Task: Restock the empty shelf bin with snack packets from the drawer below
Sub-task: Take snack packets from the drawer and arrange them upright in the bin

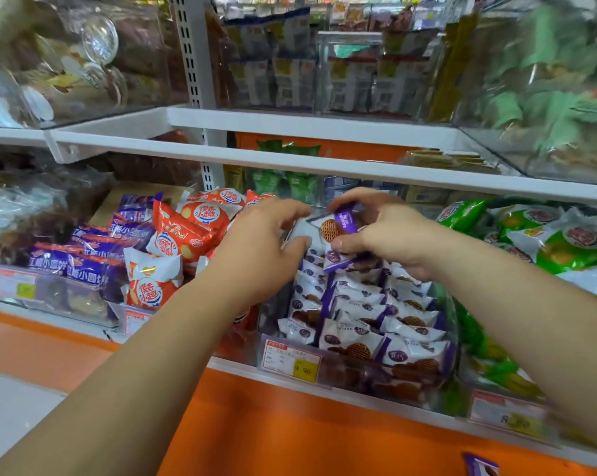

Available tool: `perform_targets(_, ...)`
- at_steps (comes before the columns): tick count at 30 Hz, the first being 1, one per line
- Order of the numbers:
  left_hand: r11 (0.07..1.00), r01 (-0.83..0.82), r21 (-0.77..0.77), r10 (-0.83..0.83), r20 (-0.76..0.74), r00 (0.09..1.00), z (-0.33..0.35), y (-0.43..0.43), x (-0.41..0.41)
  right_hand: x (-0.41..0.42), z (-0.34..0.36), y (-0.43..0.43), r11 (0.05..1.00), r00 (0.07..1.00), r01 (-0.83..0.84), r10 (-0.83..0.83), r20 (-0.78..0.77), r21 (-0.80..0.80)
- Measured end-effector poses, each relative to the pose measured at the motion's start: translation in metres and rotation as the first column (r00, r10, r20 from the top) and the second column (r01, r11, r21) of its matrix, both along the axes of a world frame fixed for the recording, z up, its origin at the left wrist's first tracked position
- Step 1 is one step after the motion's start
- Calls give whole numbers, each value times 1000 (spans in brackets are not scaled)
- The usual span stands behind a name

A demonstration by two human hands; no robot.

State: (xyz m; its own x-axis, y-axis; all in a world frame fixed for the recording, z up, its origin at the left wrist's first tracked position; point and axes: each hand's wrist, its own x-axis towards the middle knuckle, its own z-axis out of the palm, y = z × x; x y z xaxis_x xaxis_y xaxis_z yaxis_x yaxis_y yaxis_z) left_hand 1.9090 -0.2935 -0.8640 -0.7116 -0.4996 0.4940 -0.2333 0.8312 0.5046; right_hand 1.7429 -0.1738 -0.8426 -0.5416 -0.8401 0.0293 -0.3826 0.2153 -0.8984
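Right hand (379, 235): thumb and fingers curled, pinching a purple-and-white snack packet (338, 225) with a waffle-biscuit print, packet tilted and held in the air over the back end of the shelf bin (376, 381). A second purple packet edge sits just under the thumb; can't tell if it's in the grip or lying on the pile. Left hand (262, 249): palm down, fingers spread and loosely bent, nothing in it, hovering over the bin's left wall with its fingertips close to the held packet; contact not clear. Bin is clear plastic, on the lower shelf between both forearms, filled with stacked packets (358, 321) of the same purple-and-white kind, overlapping in rows front to back. Price label (290, 360) on the bin front at the left, yellow patch reads 9.90. Just left of the bin: red-and-white packets (173, 235), partly under the left hand; further left, dark purple packets (80, 262). Right of the bin: green packets (547, 242), blurred. White upper shelf (290, 159) runs across above the hands, clear bins of blurred goods on it. Orange panel (290, 424) below the lower shelf edge. One loose packet (480, 467), purple, cut off at the bottom frame edge.
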Motion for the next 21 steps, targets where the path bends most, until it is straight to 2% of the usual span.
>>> perform_targets(3,997,42,62,-43,18,999,6,8,-11,0,8,6,997,989,-78,75,129,13)
perform_targets(5,992,52,111,-56,32,998,9,10,-17,-4,10,8,997,982,-65,59,182,28)
perform_targets(7,961,63,271,-68,9,998,11,10,-21,-8,10,10,1000,969,-21,16,247,19)
perform_targets(8,909,78,410,-73,-26,997,13,10,-24,-9,9,10,1000,952,10,-9,306,-1)
perform_targets(10,723,123,679,-86,-87,992,15,11,-29,-10,3,9,995,887,86,-56,458,-44)
perform_targets(11,652,139,745,-101,-96,990,16,10,-32,-10,-2,8,990,849,123,-72,524,-63)
perform_targets(12,624,148,767,-123,-91,988,17,9,-35,-10,-6,7,985,816,150,-77,573,-82)
perform_targets(14,641,158,751,-170,-62,984,21,4,-39,-12,-16,5,980,777,171,-73,625,-99)
perform_targets(16,724,127,677,-202,32,979,28,-2,-39,-16,-22,6,988,827,142,-83,557,-64)
perform_targets(17,795,108,598,-216,113,970,32,-7,-40,-21,-23,5,990,869,130,-92,486,-45)
perform_targets(19,947,69,315,-174,320,931,39,-19,-49,-35,-24,4,990,940,143,-131,315,-15)
perform_targets(21,997,60,48,-76,456,887,43,-30,-67,-50,-23,-1,976,977,215,-214,-21,44)
